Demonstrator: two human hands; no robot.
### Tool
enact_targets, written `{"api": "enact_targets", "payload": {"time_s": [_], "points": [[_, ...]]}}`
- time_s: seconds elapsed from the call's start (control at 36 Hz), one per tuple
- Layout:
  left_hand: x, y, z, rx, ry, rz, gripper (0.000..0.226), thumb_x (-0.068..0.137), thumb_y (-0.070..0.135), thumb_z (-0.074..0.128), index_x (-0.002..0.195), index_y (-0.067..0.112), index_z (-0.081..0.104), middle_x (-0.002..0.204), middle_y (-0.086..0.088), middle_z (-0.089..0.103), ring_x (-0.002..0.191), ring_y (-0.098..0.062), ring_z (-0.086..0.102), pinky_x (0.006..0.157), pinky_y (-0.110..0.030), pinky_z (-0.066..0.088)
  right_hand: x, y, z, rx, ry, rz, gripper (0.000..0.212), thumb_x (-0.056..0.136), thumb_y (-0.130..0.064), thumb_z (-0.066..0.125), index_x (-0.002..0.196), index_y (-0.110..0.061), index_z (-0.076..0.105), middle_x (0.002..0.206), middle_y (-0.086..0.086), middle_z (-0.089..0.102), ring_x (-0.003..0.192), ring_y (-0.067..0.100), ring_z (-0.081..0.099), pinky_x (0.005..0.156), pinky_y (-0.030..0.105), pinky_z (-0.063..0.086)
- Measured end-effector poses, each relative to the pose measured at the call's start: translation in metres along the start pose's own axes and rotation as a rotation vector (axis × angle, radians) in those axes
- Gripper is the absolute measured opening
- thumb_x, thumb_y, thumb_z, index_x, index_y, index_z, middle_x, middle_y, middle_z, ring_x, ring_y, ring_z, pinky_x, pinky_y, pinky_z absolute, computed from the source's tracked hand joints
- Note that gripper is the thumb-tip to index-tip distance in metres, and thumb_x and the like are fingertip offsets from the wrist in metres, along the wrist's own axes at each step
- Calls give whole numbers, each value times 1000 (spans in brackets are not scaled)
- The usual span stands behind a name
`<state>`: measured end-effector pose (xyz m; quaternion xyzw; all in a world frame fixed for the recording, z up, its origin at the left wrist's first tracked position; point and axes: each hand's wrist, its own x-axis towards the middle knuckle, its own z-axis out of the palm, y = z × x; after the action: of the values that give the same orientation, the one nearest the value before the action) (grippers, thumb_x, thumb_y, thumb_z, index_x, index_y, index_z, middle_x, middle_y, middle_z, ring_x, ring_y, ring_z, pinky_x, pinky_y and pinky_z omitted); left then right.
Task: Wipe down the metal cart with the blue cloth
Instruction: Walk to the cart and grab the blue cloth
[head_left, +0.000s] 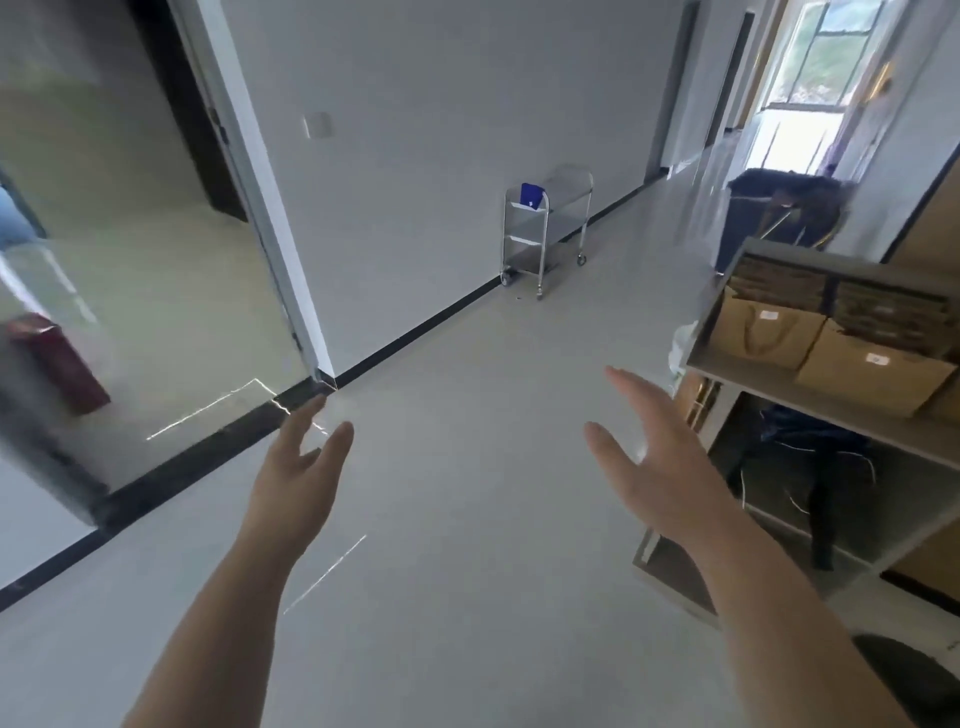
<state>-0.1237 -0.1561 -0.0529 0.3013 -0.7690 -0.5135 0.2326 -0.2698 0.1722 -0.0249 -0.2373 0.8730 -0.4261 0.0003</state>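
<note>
Head cam: we haven't started, both hands, left (306, 462) and right (654, 457), empty with fingers spread, cart (545, 228) and cloth (532, 196) well down the hall.

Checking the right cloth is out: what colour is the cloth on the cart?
Blue, draped over the cloth end of the metal cart; head view.

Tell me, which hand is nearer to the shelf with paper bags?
Right. The right hand is just left of the shelf, apart from it; the left hand is farther left.
</note>
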Motion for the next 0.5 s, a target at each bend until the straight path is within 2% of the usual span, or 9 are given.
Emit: {"api": "enact_targets", "payload": {"time_s": [0.06, 0.14, 0.22, 0.31, 0.36, 0.5], "points": [[36, 1, 1, -9, -20, 14, 44, 98, 58, 61, 140, 59, 48, 121, 36, 60, 128, -14, 60, 111, -49, 46, 30, -3, 9, -4, 38, 20, 62, 105, -54, 55, 162, -44, 32, 158, -34, 30, 148, -11, 25, 120, 26, 24], [88, 11, 5, -8, -60, 60, 46, 98, 59, 61, 141, 62, 46, 142, 24, 57, 129, -7, 59, 103, -40, 47, 70, -3, 15, -8, 84, 44, 61, 103, -60, 52, 160, -49, 32, 155, -41, 30, 151, -5, 29, 122, 34, 29], [133, 27, 13, 1, -89, 131, 47, 97, 58, 62, 140, 63, 45, 145, 15, 56, 129, -3, 58, 98, -35, 46, 104, 4, 14, -15, 121, 70, 59, 103, -62, 52, 158, -52, 33, 148, -51, 28, 149, -5, 31, 123, 37, 32], [167, 42, 31, 1, -112, 172, 49, 98, 53, 63, 143, 59, 45, 143, 17, 55, 127, 3, 55, 94, -27, 43, 135, 23, 10, -1, 172, 105, 60, 103, -66, 52, 158, -53, 33, 160, -37, 34, 151, -3, 33, 125, 43, 33], [187, 47, 50, -27, -142, 178, 49, 100, 49, 63, 145, 55, 46, 146, 23, 51, 127, 3, 54, 95, -28, 43, 156, 41, 8, -8, 193, 143, 59, 102, -71, 50, 156, -55, 35, 161, -31, 38, 150, 2, 39, 123, 46, 36], [238, 42, 113, -13, -226, 145, 45, 100, 46, 63, 142, 53, 49, 146, 27, 48, 126, -3, 58, 94, -28, 45, 211, 97, 12, -35, 232, 243, 60, 99, -77, 44, 153, -49, 42, 158, -24, 43, 145, 6, 45, 116, 39, 40]]}}
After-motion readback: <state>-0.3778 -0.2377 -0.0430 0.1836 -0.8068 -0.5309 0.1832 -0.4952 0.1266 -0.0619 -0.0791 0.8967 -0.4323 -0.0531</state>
